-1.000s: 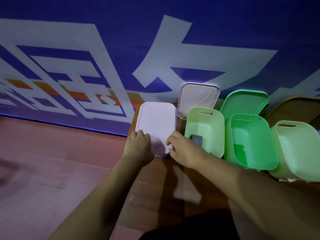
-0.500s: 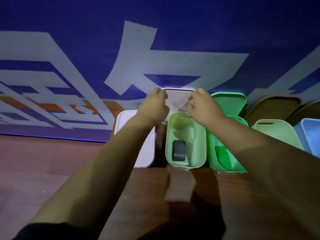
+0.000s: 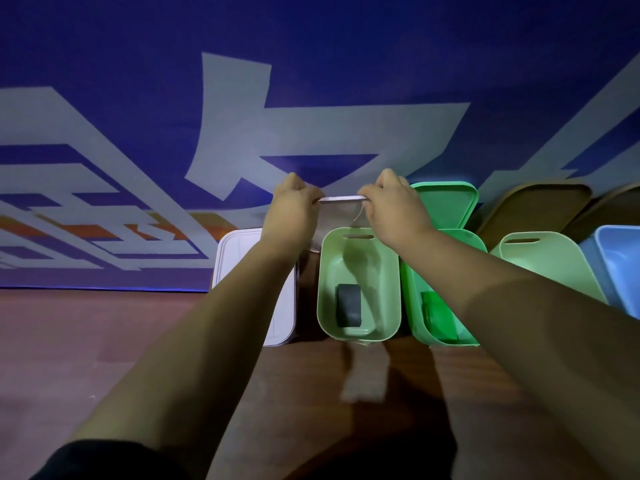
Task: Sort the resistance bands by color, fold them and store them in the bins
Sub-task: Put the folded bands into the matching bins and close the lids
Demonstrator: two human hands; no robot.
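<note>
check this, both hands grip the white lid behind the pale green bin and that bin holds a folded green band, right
One thing is off: the head view shows the folded band in the pale green bin is dark grey, not green. The rest stands: the left hand and right hand both grip the white lid behind that bin.

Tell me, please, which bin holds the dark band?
The pale green bin beside the white bin, dark band at its near end; the brighter green bin holds a green band.
</note>
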